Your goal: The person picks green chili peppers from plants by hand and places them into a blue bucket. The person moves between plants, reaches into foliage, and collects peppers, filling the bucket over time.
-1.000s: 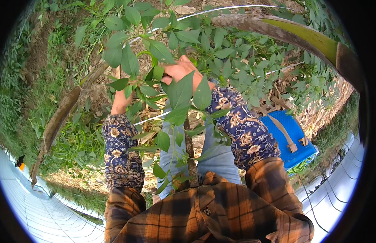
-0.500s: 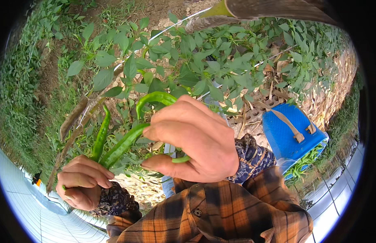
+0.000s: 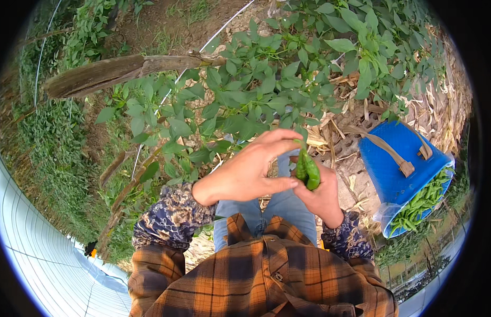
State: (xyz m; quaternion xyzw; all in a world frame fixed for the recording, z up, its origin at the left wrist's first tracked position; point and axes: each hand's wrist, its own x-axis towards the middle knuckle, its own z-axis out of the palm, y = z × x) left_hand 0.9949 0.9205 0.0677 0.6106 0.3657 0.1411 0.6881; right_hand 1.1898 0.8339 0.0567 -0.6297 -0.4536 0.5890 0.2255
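My right hand [image 3: 323,196] is closed around a small bunch of long green peppers [image 3: 307,170], held upright in front of my waist. My left hand [image 3: 250,170] reaches across from the left. Its thumb and fingertips pinch the same peppers at top and bottom. Both forearms wear dark patterned sleeves under a plaid shirt. A blue bucket [image 3: 396,171] with a tan strap stands to the right of my hands on the ground, with many green peppers [image 3: 421,203] lying inside it.
Leafy pepper plants [image 3: 256,100] fill the area above my hands. A dry brown stalk [image 3: 124,68] lies across the upper left. A white line [image 3: 224,29] runs over bare soil. Straw mulch [image 3: 441,95] covers the ground at right. White greenhouse film [image 3: 39,264] curves along the lower left.
My hands were apart, the right one raised close to the camera with peppers and the left one low. They have now come together at my waist on one bunch.
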